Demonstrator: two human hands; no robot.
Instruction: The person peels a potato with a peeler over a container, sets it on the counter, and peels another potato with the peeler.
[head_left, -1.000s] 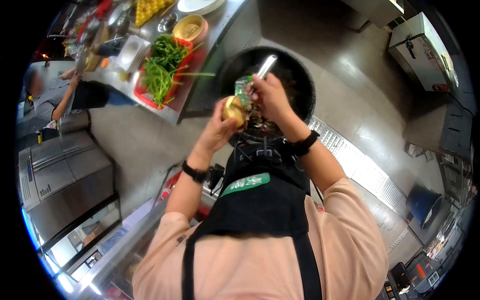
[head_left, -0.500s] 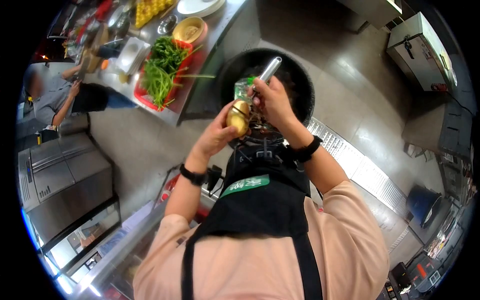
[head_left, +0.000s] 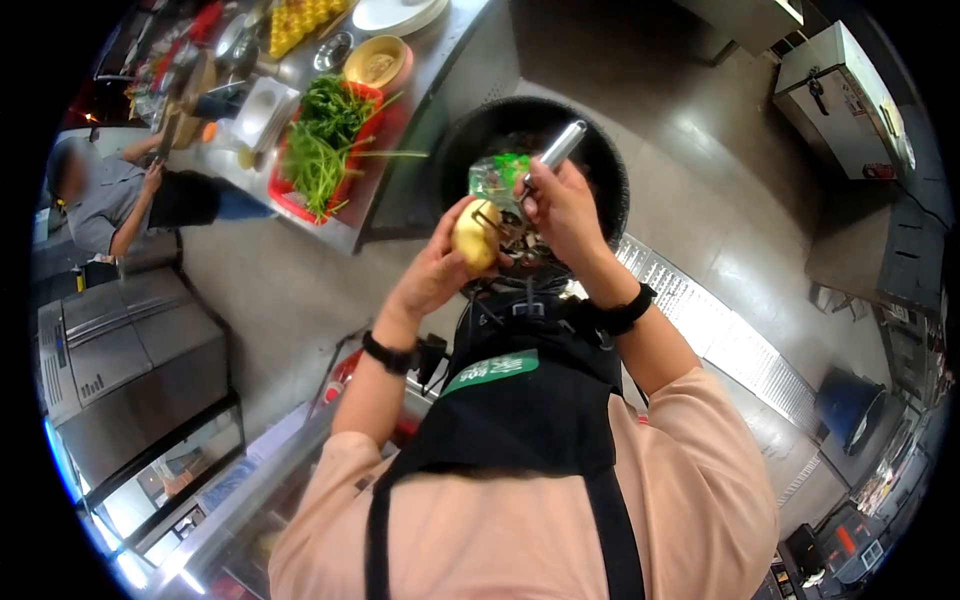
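Note:
A yellow, pale-fleshed potato (head_left: 476,240) is gripped in my left hand (head_left: 432,268), above the near side of a large black bin (head_left: 614,185). My right hand (head_left: 568,210) is closed round the silver handle of a peeler (head_left: 563,146), which points up and to the right. The peeler's dark head lies against the potato's upper right side. Below both hands, the bin holds scraps and a clear and green plastic wrapper (head_left: 492,177).
At the upper left a metal table (head_left: 400,150) bears a red basket (head_left: 290,203) of leafy greens, a round bowl (head_left: 378,62) and white plates (head_left: 400,12). Another person (head_left: 110,200) stands at its far left. A metal drain grate (head_left: 690,320) runs across the floor at right.
My right hand and the peeler have moved a little to the right. The potato now sits more upright in my left hand, and more of the wrapper shows.

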